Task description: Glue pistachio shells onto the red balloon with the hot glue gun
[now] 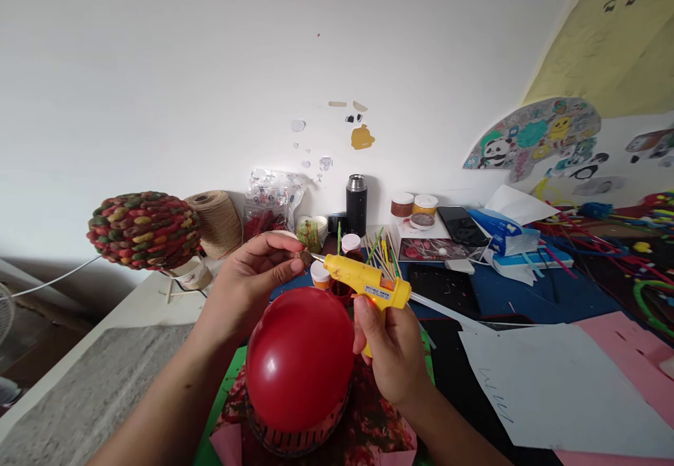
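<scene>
Between the thumb and fingers of my left hand (253, 276) is a small brown piece (305, 257), too small to name. My right hand (392, 347) is wrapped round the handle of a yellow glue gun (363, 280), whose metal tip points left and meets or nearly meets the brown piece. Below both hands a red balloon (300, 357) rests in a dark slotted basket (295, 441). Under the basket lies a paint-stained sheet with green and pink edges.
At the left stand a ball of colourful pieces (143, 231) and a twine spool (217, 224). Behind are a black flask (357, 206), paint jars (403, 205) and sticks. Papers (558, 382), a phone (462, 226) and a blue tissue pack (505, 231) lie at the right.
</scene>
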A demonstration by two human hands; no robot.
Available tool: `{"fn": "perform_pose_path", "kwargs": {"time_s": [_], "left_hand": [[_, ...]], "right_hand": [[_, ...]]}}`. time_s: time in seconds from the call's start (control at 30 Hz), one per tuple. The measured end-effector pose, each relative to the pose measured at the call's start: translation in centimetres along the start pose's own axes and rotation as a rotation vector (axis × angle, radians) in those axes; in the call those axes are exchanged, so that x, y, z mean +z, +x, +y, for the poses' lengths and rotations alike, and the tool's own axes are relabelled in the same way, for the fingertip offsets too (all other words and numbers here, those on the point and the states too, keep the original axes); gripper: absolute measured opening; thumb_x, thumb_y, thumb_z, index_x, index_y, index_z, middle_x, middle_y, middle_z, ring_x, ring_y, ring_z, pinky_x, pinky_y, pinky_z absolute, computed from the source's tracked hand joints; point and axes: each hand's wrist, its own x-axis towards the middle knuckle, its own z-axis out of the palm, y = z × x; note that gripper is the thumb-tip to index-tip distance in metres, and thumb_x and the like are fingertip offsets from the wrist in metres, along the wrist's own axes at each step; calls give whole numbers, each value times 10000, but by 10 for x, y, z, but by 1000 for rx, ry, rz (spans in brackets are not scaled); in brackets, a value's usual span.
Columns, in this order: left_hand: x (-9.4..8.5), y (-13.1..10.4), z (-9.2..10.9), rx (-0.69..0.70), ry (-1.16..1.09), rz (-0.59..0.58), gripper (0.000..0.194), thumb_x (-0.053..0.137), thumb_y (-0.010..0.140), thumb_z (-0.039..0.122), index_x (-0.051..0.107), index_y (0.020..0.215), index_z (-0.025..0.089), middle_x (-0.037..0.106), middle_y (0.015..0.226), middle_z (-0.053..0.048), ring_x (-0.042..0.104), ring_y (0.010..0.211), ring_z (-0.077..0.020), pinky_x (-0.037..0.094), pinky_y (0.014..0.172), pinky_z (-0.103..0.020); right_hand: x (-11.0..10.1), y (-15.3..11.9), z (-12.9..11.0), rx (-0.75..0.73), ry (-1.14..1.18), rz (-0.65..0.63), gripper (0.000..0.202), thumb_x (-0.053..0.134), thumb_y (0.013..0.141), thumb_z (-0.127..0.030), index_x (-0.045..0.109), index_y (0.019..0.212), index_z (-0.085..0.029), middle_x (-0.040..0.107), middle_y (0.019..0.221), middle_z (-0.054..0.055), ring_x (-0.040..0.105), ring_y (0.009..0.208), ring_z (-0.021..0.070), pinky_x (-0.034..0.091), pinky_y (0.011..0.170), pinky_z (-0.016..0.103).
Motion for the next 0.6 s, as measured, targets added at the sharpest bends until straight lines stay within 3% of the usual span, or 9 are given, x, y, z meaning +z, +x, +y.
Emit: {"fn": "perform_pose_path", "kwargs": {"time_s": [0.6], "left_hand": [[-1, 1, 0, 34, -17, 31, 316, 1114, 706, 321, 912, 926, 217, 829, 947, -53, 763, 830, -162, 649, 782, -244]], "right_hand": [[0, 0, -1, -14, -21, 1, 779, 551, 1125, -752, 585, 528, -252, 547, 418, -6, 509, 384, 140, 446, 519, 298]]}}
